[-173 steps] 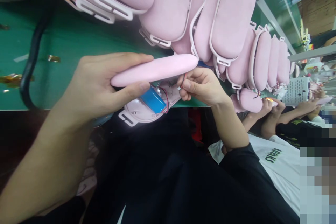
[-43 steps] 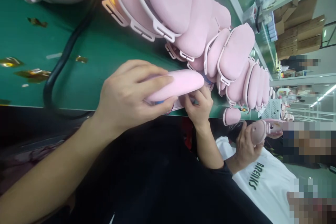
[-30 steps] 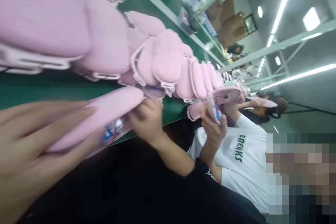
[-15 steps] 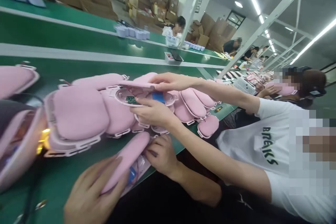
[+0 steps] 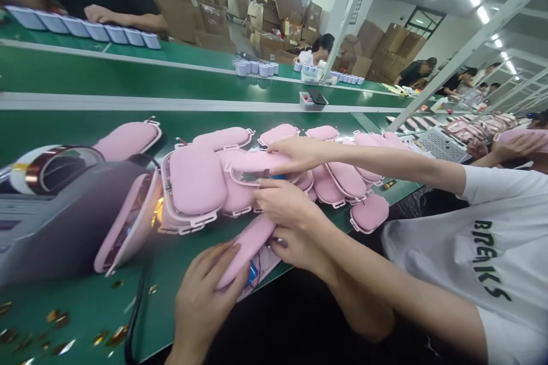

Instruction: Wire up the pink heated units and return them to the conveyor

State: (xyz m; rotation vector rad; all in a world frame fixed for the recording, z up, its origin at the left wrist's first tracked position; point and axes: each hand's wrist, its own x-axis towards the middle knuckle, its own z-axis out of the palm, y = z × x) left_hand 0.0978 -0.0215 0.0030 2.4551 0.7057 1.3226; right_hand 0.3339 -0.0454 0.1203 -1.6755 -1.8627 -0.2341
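My left hand (image 5: 209,288) grips the upper half of a pink rounded padded case (image 5: 246,254), fingers over its top. At the far end of the same case, my right hand (image 5: 299,248) has its fingers closed at the gap between the halves. The case is partly open, showing a blue part (image 5: 253,274) and thin wires inside. Right above, a co-worker's two hands (image 5: 285,199) hold another part-open pink case (image 5: 252,168). That person's forearm passes over my right arm. What my right fingertips pinch is hidden.
A dark tape dispenser (image 5: 77,211) with an amber roll stands at left, an open pink case (image 5: 128,225) against it. Several pink cases (image 5: 197,179) are piled along the green table (image 5: 162,308). Amber tape scraps (image 5: 120,335) lie at front left. Across the table are lilac containers (image 5: 98,31).
The view has swung left, so everything sits further right, and the tape dispenser shows more fully. The co-worker's case looks more nearly closed. Both my hands still hold the same case.
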